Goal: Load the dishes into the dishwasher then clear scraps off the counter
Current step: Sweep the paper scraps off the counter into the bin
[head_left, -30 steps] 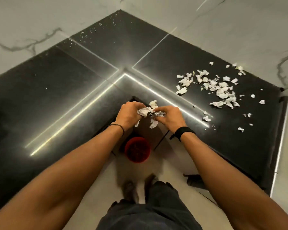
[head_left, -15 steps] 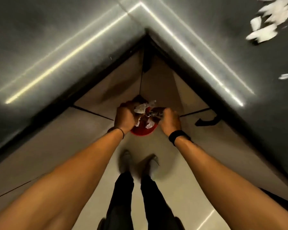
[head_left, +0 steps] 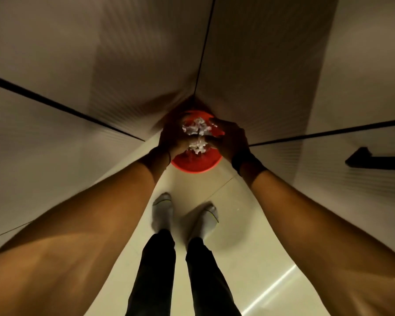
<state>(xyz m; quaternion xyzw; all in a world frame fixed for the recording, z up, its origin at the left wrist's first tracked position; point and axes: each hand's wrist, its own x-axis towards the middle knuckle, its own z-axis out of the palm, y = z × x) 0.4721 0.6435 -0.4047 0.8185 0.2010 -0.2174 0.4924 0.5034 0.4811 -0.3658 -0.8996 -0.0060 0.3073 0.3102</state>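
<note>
A red bin stands on the floor in the corner where two cabinet fronts meet. My left hand and my right hand are cupped together directly over its mouth. Between them is a clump of white paper scraps, some pressed in my fingers and some loose just beyond them above the bin. Whether those loose pieces are falling or still held is unclear. The counter and its remaining scraps are out of view.
Beige cabinet fronts rise on both sides of the corner, with a black handle on the right one. My feet in grey socks stand on the pale tiled floor just before the bin.
I have bent down: the view dropped from the black counter to the floor. Both hands carried the scraps from counter height down to just above the red bin.
</note>
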